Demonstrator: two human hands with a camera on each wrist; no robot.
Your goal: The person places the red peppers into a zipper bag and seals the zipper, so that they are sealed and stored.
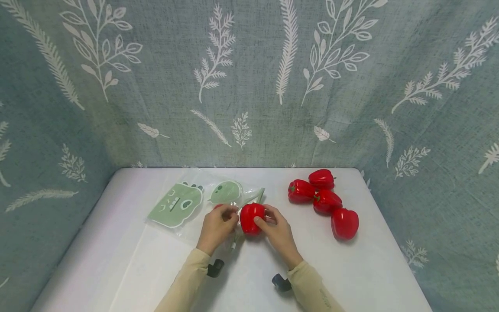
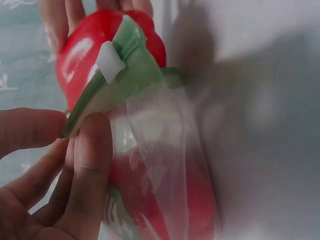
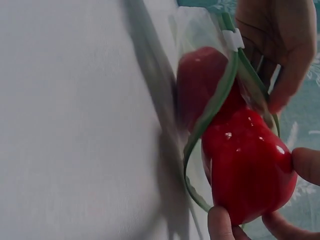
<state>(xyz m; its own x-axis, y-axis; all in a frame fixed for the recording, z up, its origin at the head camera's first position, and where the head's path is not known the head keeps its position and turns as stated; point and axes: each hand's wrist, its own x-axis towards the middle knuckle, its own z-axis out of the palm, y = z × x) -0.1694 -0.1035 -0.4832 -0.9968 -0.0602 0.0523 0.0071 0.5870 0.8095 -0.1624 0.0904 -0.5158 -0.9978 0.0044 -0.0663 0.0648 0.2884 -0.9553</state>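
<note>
A clear zip bag [image 1: 177, 206] with green cartoon prints lies flat on the table, its green-edged mouth held up toward the hands. My left hand [image 1: 218, 226] pinches the green zip edge [image 2: 82, 107] between thumb and fingertip, close to the white slider [image 3: 233, 40]. Inside, a red bell pepper [image 3: 200, 82] shows through the plastic. My right hand [image 1: 278, 232] grips another red bell pepper [image 1: 251, 219] with thumb and fingers on its sides. This pepper is at the bag's open mouth, partly between the parted zip edges in the right wrist view.
Several more red bell peppers [image 1: 327, 201] lie grouped at the right on the white table [image 1: 128, 260]. A grey-green cloth [image 1: 249, 86] with white leaf prints hangs behind and along both sides. Dark wrist cameras [image 1: 215, 268] sit by each sleeve.
</note>
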